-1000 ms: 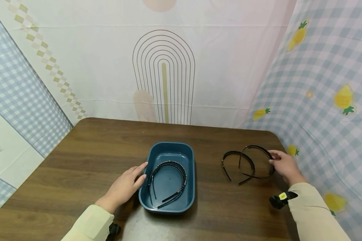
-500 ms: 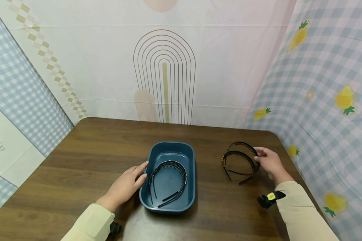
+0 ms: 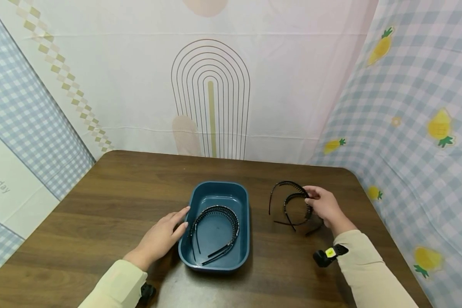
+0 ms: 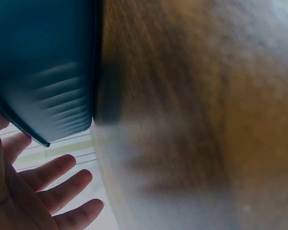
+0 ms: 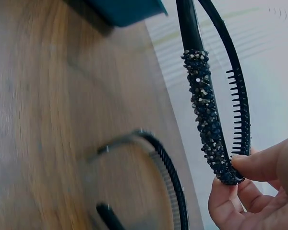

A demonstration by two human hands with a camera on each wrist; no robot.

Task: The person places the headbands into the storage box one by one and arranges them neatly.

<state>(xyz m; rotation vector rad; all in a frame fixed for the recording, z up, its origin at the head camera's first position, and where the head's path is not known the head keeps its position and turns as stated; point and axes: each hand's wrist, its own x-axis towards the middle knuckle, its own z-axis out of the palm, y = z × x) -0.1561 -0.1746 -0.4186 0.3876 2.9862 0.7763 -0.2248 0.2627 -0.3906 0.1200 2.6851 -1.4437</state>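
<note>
Right hand (image 3: 325, 208), near the bench's (image 3: 138, 184) right edge, is pinching one band (image 5: 204, 100), ideally clearing another band (image 5: 171, 167); relaxed left hand (image 3: 159, 234) is touching tub (image 3: 244, 222).

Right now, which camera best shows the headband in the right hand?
The right wrist view: the held headband shows its beads and teeth close up. The head view shows it small, overlapping another headband; the left wrist view doesn't show it.

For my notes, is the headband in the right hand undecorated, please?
No, the headband pinched by the right fingers has a glittering, studded stretch.
</note>
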